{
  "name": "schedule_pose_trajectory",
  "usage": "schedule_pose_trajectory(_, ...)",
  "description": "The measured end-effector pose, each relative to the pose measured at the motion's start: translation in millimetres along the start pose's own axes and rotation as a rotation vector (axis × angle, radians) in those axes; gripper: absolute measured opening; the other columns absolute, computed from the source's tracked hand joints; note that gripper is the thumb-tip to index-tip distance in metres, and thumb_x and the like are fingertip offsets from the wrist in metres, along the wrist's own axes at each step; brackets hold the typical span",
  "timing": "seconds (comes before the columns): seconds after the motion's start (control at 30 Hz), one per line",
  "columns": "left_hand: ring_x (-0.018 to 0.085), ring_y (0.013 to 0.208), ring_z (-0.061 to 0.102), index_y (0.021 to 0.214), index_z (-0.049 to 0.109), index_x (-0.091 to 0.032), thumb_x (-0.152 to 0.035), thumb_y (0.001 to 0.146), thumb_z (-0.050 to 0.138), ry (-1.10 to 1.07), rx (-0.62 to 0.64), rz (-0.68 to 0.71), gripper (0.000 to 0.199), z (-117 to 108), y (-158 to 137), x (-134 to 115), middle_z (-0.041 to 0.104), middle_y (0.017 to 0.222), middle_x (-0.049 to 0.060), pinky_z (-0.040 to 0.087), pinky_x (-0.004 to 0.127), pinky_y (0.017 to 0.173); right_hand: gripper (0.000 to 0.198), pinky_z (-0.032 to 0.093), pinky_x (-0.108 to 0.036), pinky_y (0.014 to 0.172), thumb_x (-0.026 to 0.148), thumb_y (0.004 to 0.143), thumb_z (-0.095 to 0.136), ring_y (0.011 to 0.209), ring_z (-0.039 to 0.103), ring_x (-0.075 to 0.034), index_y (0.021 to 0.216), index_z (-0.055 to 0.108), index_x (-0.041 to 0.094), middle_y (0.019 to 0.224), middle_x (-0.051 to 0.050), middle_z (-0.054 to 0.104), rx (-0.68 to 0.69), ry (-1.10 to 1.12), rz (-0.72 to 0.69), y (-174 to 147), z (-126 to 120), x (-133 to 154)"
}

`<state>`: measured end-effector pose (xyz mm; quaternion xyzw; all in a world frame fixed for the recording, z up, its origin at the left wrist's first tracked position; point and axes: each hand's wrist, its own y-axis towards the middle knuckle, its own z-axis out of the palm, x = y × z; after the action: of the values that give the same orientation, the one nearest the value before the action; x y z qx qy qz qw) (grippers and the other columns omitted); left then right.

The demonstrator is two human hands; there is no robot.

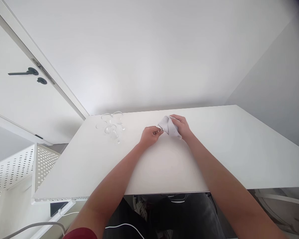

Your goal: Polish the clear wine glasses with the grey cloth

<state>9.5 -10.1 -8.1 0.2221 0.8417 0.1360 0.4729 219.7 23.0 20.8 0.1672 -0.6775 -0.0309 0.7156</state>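
Observation:
My left hand (150,135) is closed, its fingers pinching a small shiny, see-through piece that looks like part of a glass. Most of that piece is hidden by the fingers and the cloth. A pale grey-white cloth (167,125) is bunched in my right hand (181,124), which is closed around it. The cloth's left end touches the fingertips of my left hand, and one corner hangs down toward the tabletop. Both hands are over the far half of the white table (201,159). To the left of them stand several clear stemmed glasses (111,129), grouped close together.
Behind the table rises a white wall (149,59). At the left is a white door with a black handle (27,71). White perforated panels (46,159) stand beside the table's left edge. A white cable (124,225) runs across my dark-clothed lap.

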Motion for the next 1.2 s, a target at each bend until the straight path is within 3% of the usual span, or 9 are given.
schedule_pose_trajectory(0.17, 0.013, 0.063, 0.047, 0.078, 0.074, -0.019, -0.044, 0.089, 0.066, -0.096, -0.034, -0.076, 0.029, -1.2, 1.0, -1.7, 0.060, 0.067, 0.001, 0.041, 0.029, 0.064, 0.039, 0.048, -0.037, 0.057, 0.063, 0.082, 0.070, 0.070, 0.061, -0.024, 0.091, 0.067, 0.026, 0.081, -0.006, 0.066, -0.043, 0.153, 0.096, 1.2, 4.7, -12.2)
schedule_pose_trajectory(0.27, 0.011, 0.060, 0.043, 0.077, 0.073, -0.018, -0.050, 0.088, 0.067, -0.238, -0.033, -0.174, 0.035, -6.3, 1.1, -7.4, 0.055, 0.065, 0.000, 0.038, 0.028, 0.060, 0.045, 0.055, -0.044, 0.067, 0.068, 0.087, 0.059, 0.091, 0.068, -0.031, 0.109, 0.066, 0.030, 0.103, -0.009, 0.071, 0.014, 0.212, 0.064, -3.6, 9.2, -7.9)
schedule_pose_trajectory(0.37, 0.010, 0.056, 0.043, 0.080, 0.072, -0.017, -0.056, 0.089, 0.066, -0.436, 0.084, -0.237, 0.040, -11.5, 0.1, -14.4, 0.052, 0.065, 0.000, 0.037, 0.027, 0.054, 0.056, 0.057, -0.051, 0.082, 0.069, 0.090, 0.052, 0.119, 0.064, -0.036, 0.135, 0.057, 0.035, 0.135, -0.009, 0.066, 0.065, 0.265, 0.008, -8.1, 13.1, 2.9)
schedule_pose_trajectory(0.43, 0.010, 0.057, 0.046, 0.079, 0.070, -0.017, -0.059, 0.088, 0.066, -0.561, 0.158, -0.245, 0.043, -13.1, -0.4, -18.2, 0.052, 0.066, 0.001, 0.039, 0.027, 0.052, 0.062, 0.057, -0.054, 0.085, 0.068, 0.088, 0.054, 0.125, 0.062, -0.037, 0.142, 0.052, 0.037, 0.143, -0.008, 0.062, 0.085, 0.294, -0.002, -9.9, 15.4, 8.0)
schedule_pose_trajectory(0.63, 0.012, 0.065, 0.049, 0.070, 0.062, -0.016, -0.058, 0.085, 0.071, -0.809, 0.198, -0.306, 0.045, -8.6, 0.7, -17.5, 0.055, 0.073, 0.005, 0.040, 0.025, 0.049, 0.061, 0.061, -0.053, 0.072, 0.059, 0.082, 0.072, 0.098, 0.071, -0.036, 0.133, 0.058, 0.028, 0.115, -0.012, 0.073, 0.227, 0.343, 0.128, -16.2, 28.9, 1.2)
schedule_pose_trajectory(0.77, 0.012, 0.059, 0.051, 0.068, 0.061, -0.015, -0.048, 0.082, 0.075, -0.849, 0.206, -0.328, 0.038, -2.0, 2.4, -8.8, 0.056, 0.068, 0.004, 0.043, 0.028, 0.049, 0.060, 0.062, -0.050, 0.074, 0.061, 0.083, 0.075, 0.101, 0.071, -0.033, 0.131, 0.055, 0.031, 0.114, -0.010, 0.072, 0.192, 0.280, 0.082, -19.9, 38.6, -5.4)
schedule_pose_trajectory(0.97, 0.021, 0.078, 0.066, 0.094, 0.068, -0.016, -0.038, 0.088, 0.067, -0.814, 0.169, -0.410, 0.023, 5.2, 4.0, -5.8, 0.069, 0.089, 0.009, 0.057, 0.036, 0.065, 0.062, 0.054, -0.047, 0.098, 0.057, 0.079, 0.081, 0.122, 0.062, -0.033, 0.127, 0.061, 0.025, 0.127, -0.012, 0.069, 0.041, 0.003, -0.034, -12.6, 42.9, -9.5)
schedule_pose_trajectory(1.1, 0.026, 0.102, 0.066, 0.109, 0.068, -0.016, -0.034, 0.083, 0.074, -0.765, 0.173, -0.373, 0.032, 0.4, 5.0, -11.2, 0.071, 0.113, 0.013, 0.060, 0.036, 0.076, 0.050, 0.054, -0.043, 0.087, 0.062, 0.082, 0.074, 0.104, 0.065, -0.029, 0.112, 0.067, 0.023, 0.109, -0.009, 0.073, -0.025, 0.001, -0.044, -7.8, 39.0, -10.6)
schedule_pose_trajectory(1.2, 0.027, 0.117, 0.062, 0.118, 0.065, -0.019, -0.034, 0.084, 0.073, -0.713, 0.063, -0.326, 0.038, -6.0, 5.8, -11.7, 0.066, 0.126, 0.013, 0.061, 0.037, 0.082, 0.048, 0.052, -0.037, 0.074, 0.067, 0.084, 0.070, 0.088, 0.063, -0.025, 0.101, 0.069, 0.022, 0.094, -0.006, 0.071, -0.068, 0.025, 0.017, -5.8, 35.0, -12.0)
